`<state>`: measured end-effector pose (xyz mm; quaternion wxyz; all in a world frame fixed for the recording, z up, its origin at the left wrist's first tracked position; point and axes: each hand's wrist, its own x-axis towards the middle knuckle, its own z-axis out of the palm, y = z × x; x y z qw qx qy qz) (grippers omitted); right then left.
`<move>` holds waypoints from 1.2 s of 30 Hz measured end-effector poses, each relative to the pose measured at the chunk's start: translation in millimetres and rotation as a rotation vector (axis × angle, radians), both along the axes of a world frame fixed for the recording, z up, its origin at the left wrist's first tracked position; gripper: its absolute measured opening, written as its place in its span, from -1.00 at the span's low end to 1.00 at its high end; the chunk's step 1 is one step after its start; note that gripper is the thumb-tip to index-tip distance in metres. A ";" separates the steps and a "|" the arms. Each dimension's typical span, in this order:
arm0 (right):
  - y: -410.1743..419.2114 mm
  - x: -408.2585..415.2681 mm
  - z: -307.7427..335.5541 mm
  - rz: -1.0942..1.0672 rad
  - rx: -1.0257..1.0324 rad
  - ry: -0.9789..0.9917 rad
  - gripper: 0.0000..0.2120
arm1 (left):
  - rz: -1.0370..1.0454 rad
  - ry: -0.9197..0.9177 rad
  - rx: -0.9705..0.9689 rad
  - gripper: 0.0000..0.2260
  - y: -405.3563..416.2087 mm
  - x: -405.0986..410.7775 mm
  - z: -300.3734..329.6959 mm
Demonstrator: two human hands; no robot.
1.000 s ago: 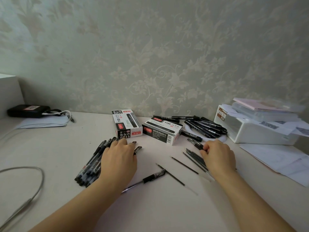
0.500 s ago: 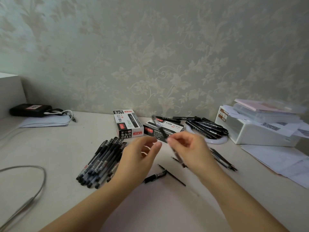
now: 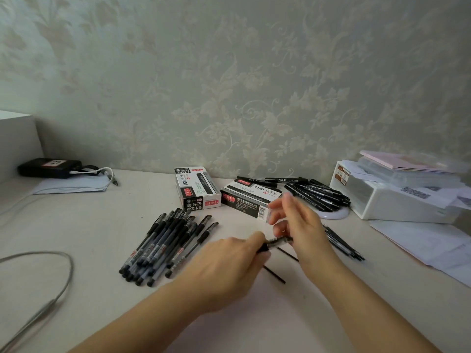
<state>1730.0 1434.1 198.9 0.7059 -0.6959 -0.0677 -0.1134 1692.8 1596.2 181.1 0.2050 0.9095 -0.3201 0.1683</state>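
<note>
Both hands have dropped lower over the desk [image 3: 89, 225], toward the middle of its front edge and just right of the pen pile [image 3: 165, 245]. There the left hand [image 3: 229, 266] grips the dark end of a gel pen [image 3: 277, 242]. The right hand [image 3: 303, 233], blurred, pinches the other end. They are probably twisting the barrel shut. Next, lay it on the pile and take the loose refill [image 3: 274, 273].

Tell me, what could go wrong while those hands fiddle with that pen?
1. The pen is held above the table between the left hand and the right hand, so it might slip and drop.
2. A loose refill lies right beneath the hands, where a wrist could knock it and roll it away.
3. The pile of pens sits close beside the left hand and could get scattered.
</note>
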 end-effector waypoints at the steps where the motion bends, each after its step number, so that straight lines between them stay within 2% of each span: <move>1: -2.2 2.2 -1.1 -0.006 -0.002 0.016 -0.55 | 0.010 0.026 0.060 -0.79 -1.8 -0.7 -3.2; 4: -6.9 6.8 -6.8 -0.004 -0.106 0.071 -0.45 | 0.095 0.037 0.113 -0.79 -1.8 3.0 -6.5; 6: -7.1 6.5 -10.5 0.018 -0.185 0.069 -0.46 | 0.165 0.003 0.140 -0.79 3.2 8.0 -7.0; 9: -4.9 5.4 -16.6 0.050 -0.339 0.029 -0.58 | 0.274 -0.019 0.183 -0.79 8.3 14.5 -8.5; 11: -3.4 6.4 -20.1 0.081 -0.376 0.006 -0.77 | 0.352 -0.039 0.186 -0.79 9.4 17.9 -9.9; 14: -2.2 5.6 -19.7 0.151 -0.308 -0.013 -0.93 | 0.380 -0.064 0.154 -0.81 8.0 20.0 -10.4; 17: -2.4 1.6 -15.6 0.222 -0.249 -0.029 -0.91 | 0.277 -0.080 0.082 -0.80 5.1 17.6 -6.3; 21: 1.4 -0.8 -12.3 0.235 -0.203 -0.053 -0.89 | 0.320 -0.141 0.042 -0.81 4.6 14.8 -3.1; 23: 3.3 0.0 -10.0 0.212 -0.193 -0.062 -0.88 | 0.384 -0.162 0.001 -0.73 2.6 16.3 -3.8; 26: 0.7 2.2 -7.8 0.151 -0.137 -0.089 -0.87 | 0.512 -0.121 -0.074 -0.45 5.7 22.1 -3.8; 29: -8.9 7.5 -9.4 0.038 -0.124 -0.138 -0.87 | 0.549 -0.072 -0.103 -0.41 12.8 25.9 -3.1; 31: -15.9 12.6 -12.9 -0.035 -0.210 -0.140 -0.95 | 0.539 -0.039 -0.073 -0.47 12.3 24.0 -5.7; 36: -26.7 18.4 -34.6 -0.161 -0.814 -0.198 -0.86 | 0.425 0.046 -0.082 -0.79 7.7 20.9 -13.7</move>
